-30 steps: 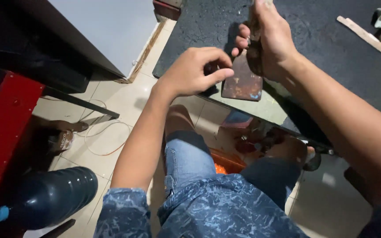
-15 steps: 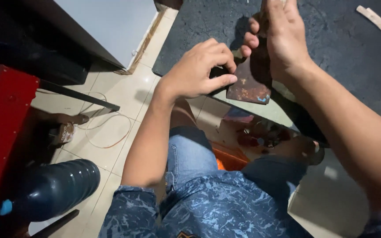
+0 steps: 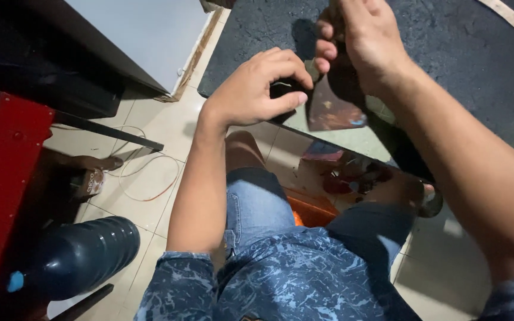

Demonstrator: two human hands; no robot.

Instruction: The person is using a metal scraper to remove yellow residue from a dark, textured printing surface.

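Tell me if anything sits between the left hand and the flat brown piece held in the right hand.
Nothing visible does. The left hand pinches a small dark part at the upper edge of the flat brown piece, which the right hand grips from above.

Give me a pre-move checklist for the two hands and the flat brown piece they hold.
1. Right hand grips flat brown piece from above: ok.
2. Left hand pinches a small dark part at the piece's left edge: ok.
3. What the dark part is: cannot tell.
4. Piece held clear above the dark mat: ok.
5. Blue bottle and loose wire on the floor, away from both hands: ok.
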